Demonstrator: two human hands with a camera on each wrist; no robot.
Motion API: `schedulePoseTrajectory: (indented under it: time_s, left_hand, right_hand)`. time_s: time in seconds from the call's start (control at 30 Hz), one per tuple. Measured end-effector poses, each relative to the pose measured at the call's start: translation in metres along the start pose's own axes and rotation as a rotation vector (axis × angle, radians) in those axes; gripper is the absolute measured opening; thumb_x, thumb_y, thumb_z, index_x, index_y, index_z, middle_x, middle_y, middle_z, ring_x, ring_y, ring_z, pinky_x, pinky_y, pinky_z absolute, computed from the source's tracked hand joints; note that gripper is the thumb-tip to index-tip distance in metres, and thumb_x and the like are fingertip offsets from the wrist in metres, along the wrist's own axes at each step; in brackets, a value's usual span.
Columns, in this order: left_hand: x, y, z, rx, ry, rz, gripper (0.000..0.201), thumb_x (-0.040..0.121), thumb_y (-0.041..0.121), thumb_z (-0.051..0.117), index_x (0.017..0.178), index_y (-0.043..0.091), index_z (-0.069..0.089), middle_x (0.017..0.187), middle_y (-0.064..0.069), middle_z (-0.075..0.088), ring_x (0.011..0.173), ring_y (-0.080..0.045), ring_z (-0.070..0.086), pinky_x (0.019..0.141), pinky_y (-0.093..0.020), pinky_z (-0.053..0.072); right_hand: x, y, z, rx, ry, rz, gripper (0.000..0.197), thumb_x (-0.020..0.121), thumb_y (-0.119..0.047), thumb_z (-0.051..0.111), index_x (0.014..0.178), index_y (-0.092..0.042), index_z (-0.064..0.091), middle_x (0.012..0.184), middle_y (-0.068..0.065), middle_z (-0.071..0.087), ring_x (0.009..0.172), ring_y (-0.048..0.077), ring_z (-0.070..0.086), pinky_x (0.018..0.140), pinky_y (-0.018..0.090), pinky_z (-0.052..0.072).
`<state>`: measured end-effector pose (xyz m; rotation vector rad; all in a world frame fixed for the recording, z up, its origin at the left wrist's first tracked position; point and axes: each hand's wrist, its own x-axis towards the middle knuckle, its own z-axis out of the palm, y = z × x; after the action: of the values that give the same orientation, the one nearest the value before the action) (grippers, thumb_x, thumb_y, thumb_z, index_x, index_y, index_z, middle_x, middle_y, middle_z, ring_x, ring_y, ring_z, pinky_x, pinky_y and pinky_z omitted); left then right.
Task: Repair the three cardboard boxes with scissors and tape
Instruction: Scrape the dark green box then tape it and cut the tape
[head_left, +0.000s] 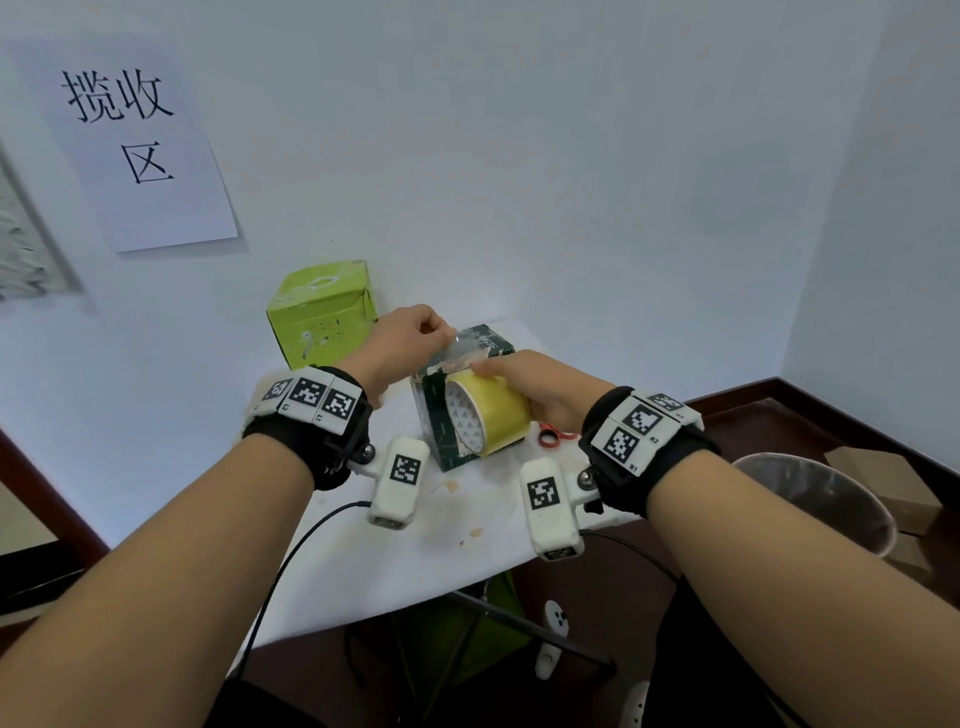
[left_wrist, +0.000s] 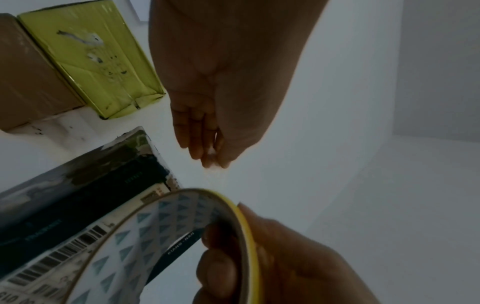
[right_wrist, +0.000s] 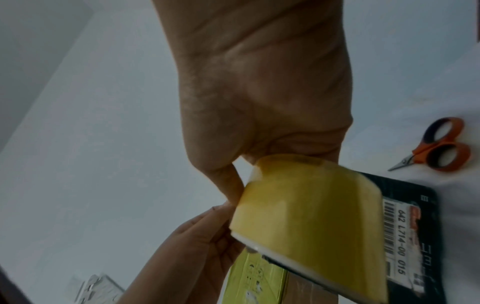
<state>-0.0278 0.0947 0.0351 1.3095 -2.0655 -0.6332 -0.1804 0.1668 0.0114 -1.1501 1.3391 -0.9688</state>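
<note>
The yellow tape roll (head_left: 488, 415) is gripped by the right hand (head_left: 540, 389) against the dark green box (head_left: 452, 410); the tape's free end (head_left: 457, 340) is pinched by the left hand (head_left: 410, 332).

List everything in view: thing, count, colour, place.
dark green box: 1, dark green, middle of the table, worn top
tape roll: 1, yellow, held against the dark green box
tape end: 1, clear, pulled out over the box top
green box: 1, lime, by the wall
brown box: 1, brown, beside the green box
scissors: 1, orange handles, on the table at right
table: 1, white
wall sign: 1, white
bin: 1, grey, on the floor at right
left hand: pinches the tape end
right hand: grips the tape roll
</note>
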Motion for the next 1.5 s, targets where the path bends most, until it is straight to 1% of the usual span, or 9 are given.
schedulePoseTrajectory:
  time_s: [0.13,0.23,0.43,0.67,0.83,0.97,1.1,1.23,1.5]
  left_hand:
    - [0.001,-0.006,-0.003,-0.054,-0.023,0.028,0.013,0.087,0.024,0.069,0.083,0.014,0.064,0.078,0.001,0.063,0.068,-0.009,0.054,0.060,-0.017,0.043]
    - [0.002,-0.011,-0.001,-0.004,0.036,0.040,0.012,0.086,0.022,0.071,0.084,0.012,0.065,0.076,0.004,0.063,0.066,-0.004,0.053,0.052,-0.009,0.040]
    - [0.007,-0.014,-0.004,-0.006,0.091,0.067,0.012,0.086,0.023,0.071,0.085,0.012,0.066,0.079,0.004,0.065,0.070,-0.007,0.057,0.059,-0.013,0.041]
    - [0.018,-0.016,-0.005,-0.006,0.052,0.046,0.014,0.086,0.024,0.071,0.086,0.012,0.065,0.082,0.002,0.066,0.074,-0.009,0.059,0.060,-0.016,0.042]
    - [0.026,-0.027,-0.003,-0.037,0.035,0.008,0.012,0.087,0.022,0.070,0.086,0.012,0.063,0.087,-0.004,0.067,0.079,-0.015,0.060,0.071,-0.025,0.047]
    - [0.028,-0.028,-0.004,0.002,0.040,0.022,0.012,0.087,0.022,0.069,0.084,0.014,0.061,0.084,-0.001,0.066,0.076,-0.012,0.060,0.067,-0.022,0.046]
    - [0.032,-0.029,-0.003,-0.019,0.052,0.011,0.012,0.087,0.020,0.070,0.080,0.016,0.060,0.078,0.003,0.064,0.074,-0.010,0.060,0.062,-0.019,0.043]
    - [0.035,-0.031,0.000,-0.007,0.050,0.014,0.012,0.087,0.021,0.070,0.085,0.013,0.062,0.084,-0.001,0.066,0.079,-0.014,0.061,0.068,-0.022,0.048]
    - [0.039,-0.036,0.006,0.099,0.086,0.036,0.011,0.088,0.023,0.068,0.085,0.014,0.062,0.081,0.005,0.061,0.079,-0.012,0.055,0.061,-0.018,0.039]
  right_hand:
    - [-0.001,0.001,0.000,0.101,-0.085,0.030,0.023,0.102,-0.020,0.044,0.092,-0.007,0.060,0.065,0.004,0.069,0.054,0.013,0.066,0.050,0.021,0.054]
    - [0.000,-0.002,0.005,0.097,-0.136,0.065,0.027,0.103,-0.021,0.040,0.090,-0.006,0.058,0.062,0.004,0.068,0.053,0.013,0.065,0.053,0.022,0.056]
    - [0.002,-0.020,0.005,0.025,-0.129,0.130,0.023,0.101,-0.023,0.045,0.088,-0.007,0.054,0.071,0.008,0.066,0.065,0.018,0.063,0.065,0.031,0.054]
    - [0.004,-0.009,0.005,-0.041,-0.082,0.218,0.029,0.102,-0.027,0.044,0.083,-0.005,0.051,0.050,0.005,0.064,0.040,0.014,0.061,0.039,0.021,0.051]
    - [0.011,-0.006,0.009,-0.059,-0.051,0.194,0.032,0.101,-0.031,0.044,0.081,-0.008,0.054,0.062,0.004,0.064,0.055,0.014,0.061,0.049,0.022,0.053]
    - [0.016,-0.007,0.013,-0.071,-0.039,0.190,0.025,0.100,-0.033,0.047,0.090,-0.011,0.053,0.079,0.008,0.066,0.069,0.019,0.063,0.076,0.037,0.056]
    - [0.015,-0.011,0.013,-0.054,-0.056,0.206,0.030,0.102,-0.032,0.042,0.085,-0.010,0.054,0.070,0.005,0.064,0.061,0.015,0.062,0.057,0.027,0.054]
    - [0.018,-0.011,0.014,-0.084,-0.031,0.207,0.027,0.100,-0.035,0.046,0.102,-0.009,0.054,0.079,0.007,0.066,0.068,0.019,0.063,0.072,0.035,0.055]
    - [0.016,-0.010,0.012,-0.041,-0.043,0.210,0.032,0.103,-0.031,0.040,0.082,-0.009,0.052,0.053,0.003,0.064,0.048,0.012,0.060,0.043,0.021,0.052]
